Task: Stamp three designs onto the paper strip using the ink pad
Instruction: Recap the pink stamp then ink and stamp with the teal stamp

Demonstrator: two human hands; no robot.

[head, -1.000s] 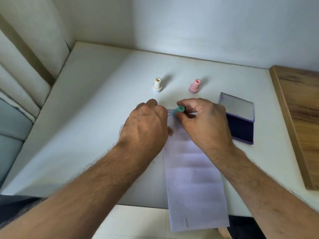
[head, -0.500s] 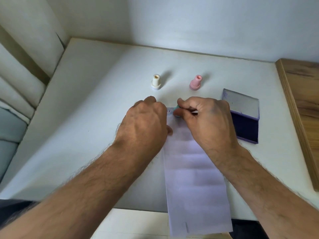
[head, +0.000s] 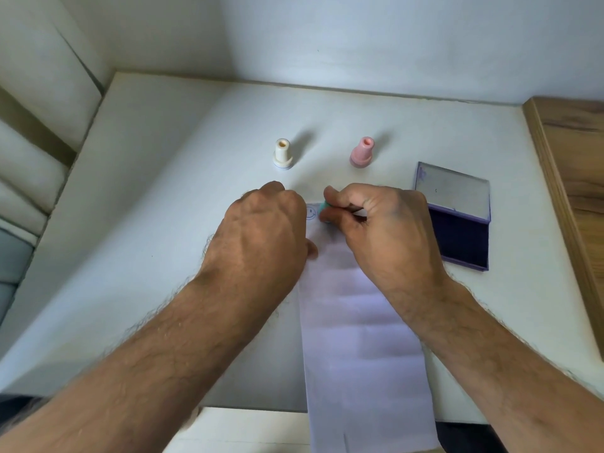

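Observation:
A long white paper strip [head: 359,338] lies on the white table [head: 163,256] and hangs over its near edge. A smiley print [head: 311,213] shows at the strip's far end. My right hand [head: 376,230] pinches a small green stamp [head: 324,209] and holds it down on the paper just right of the smiley. My left hand [head: 261,237] rests on the strip's left edge with fingers curled downward. A cream stamp [head: 282,154] and a pink stamp [head: 363,152] stand upright farther back. The ink pad [head: 461,237] lies open to the right, lid raised.
A wooden surface [head: 575,178] borders the table on the right. White walls stand behind, and cushions [head: 29,165] sit at the left.
My right hand has lowered the green stamp onto the paper beside the smiley, so less of the stamp shows. The left hand stays on the strip.

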